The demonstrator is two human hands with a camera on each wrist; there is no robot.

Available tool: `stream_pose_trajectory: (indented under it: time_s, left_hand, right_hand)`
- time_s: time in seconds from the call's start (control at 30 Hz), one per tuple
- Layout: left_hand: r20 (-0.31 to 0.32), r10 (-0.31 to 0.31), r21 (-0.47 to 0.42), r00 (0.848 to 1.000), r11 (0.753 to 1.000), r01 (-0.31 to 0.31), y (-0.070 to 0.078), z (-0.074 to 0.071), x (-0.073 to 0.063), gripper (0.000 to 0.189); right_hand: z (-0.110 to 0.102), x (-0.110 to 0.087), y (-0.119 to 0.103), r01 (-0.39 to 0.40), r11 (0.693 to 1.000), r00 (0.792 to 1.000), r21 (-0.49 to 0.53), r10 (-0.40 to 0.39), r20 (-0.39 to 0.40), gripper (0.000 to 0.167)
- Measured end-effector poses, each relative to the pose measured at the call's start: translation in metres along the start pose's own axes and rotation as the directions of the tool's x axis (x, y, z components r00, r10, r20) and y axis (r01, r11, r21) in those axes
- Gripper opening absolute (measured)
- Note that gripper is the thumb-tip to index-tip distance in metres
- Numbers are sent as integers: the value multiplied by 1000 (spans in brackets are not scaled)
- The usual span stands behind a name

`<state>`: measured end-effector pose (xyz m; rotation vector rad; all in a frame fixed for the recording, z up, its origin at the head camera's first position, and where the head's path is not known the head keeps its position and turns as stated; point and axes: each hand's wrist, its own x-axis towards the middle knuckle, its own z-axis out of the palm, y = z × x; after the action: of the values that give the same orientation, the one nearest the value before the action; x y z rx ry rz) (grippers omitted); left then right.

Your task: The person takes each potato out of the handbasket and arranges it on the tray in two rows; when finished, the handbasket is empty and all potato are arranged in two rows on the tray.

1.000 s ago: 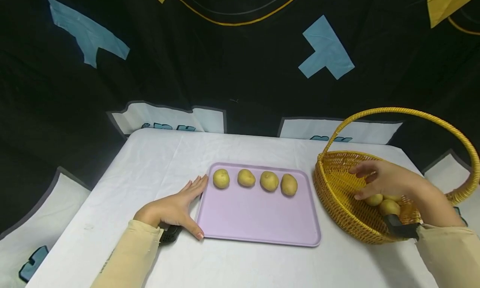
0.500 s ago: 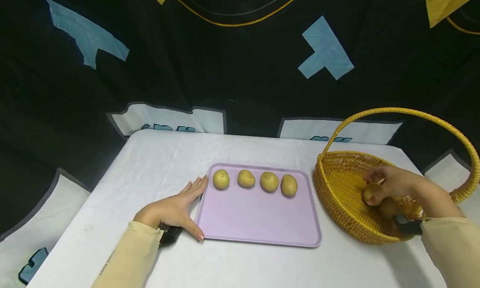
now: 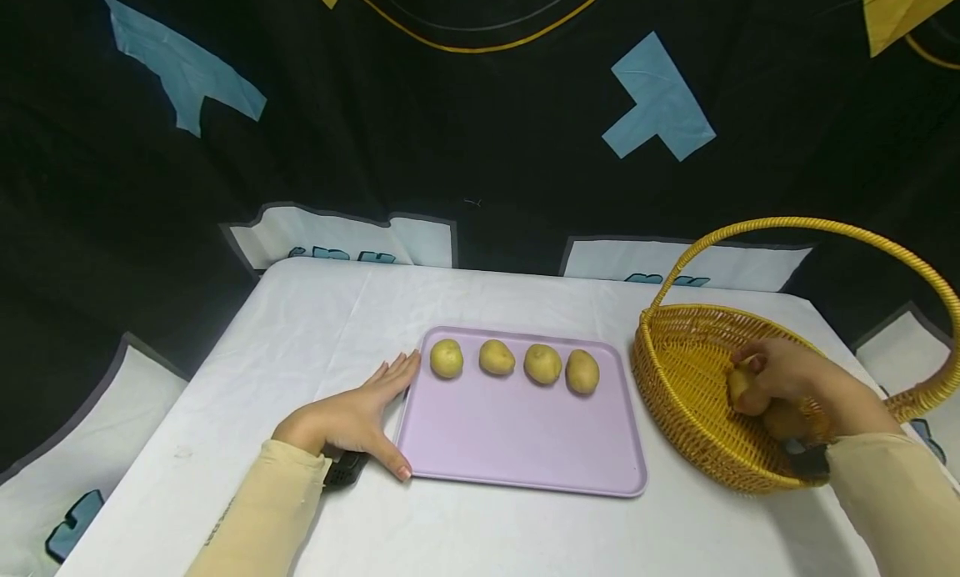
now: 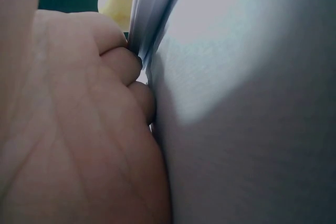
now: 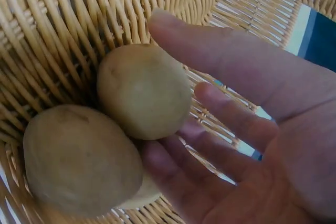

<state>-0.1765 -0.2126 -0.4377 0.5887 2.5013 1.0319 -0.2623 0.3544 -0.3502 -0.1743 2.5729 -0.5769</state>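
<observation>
My left hand (image 3: 356,421) spreads along the left edge of a lilac tray (image 3: 517,444), thumb at its near corner and fingertips at its side. Several potatoes (image 3: 542,363) sit in a row toward the tray's far edge. Inside the yellow wicker basket (image 3: 675,431), my right hand (image 3: 795,377) holds a potato (image 5: 144,93), thumb over its top and fingers curled beneath. A larger potato (image 5: 81,161) lies against it, and part of a third potato (image 5: 142,195) shows underneath.
The basket's tall handle (image 3: 806,223) arches over the right forearm. A white cloth (image 3: 480,531) covers the table, and a dark patterned curtain (image 3: 465,127) hangs behind it.
My right hand has moved down into the basket from above the potatoes, and its fingers have closed round one. The left hand, tray and row of potatoes stay put.
</observation>
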Motion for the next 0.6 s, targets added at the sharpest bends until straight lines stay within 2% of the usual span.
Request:
stream_pose_trajectory:
  time_s: [0.1, 0.37, 0.6]
  left_hand:
    - [-3, 4, -5, 1000, 1000, -4, 0, 0, 0, 152]
    - [0, -9, 0, 1000, 1000, 9, 0, 0, 0, 153]
    - [-1, -10, -2, 1000, 1000, 10, 0, 0, 0, 153]
  right_hand:
    - [5, 1, -3, 15, 1000, 1000, -11, -16, -21, 76]
    - [7, 2, -9, -17, 1000, 1000, 18, 17, 1, 76]
    - [8, 4, -7, 30, 1000, 999, -3, -30, 27, 80]
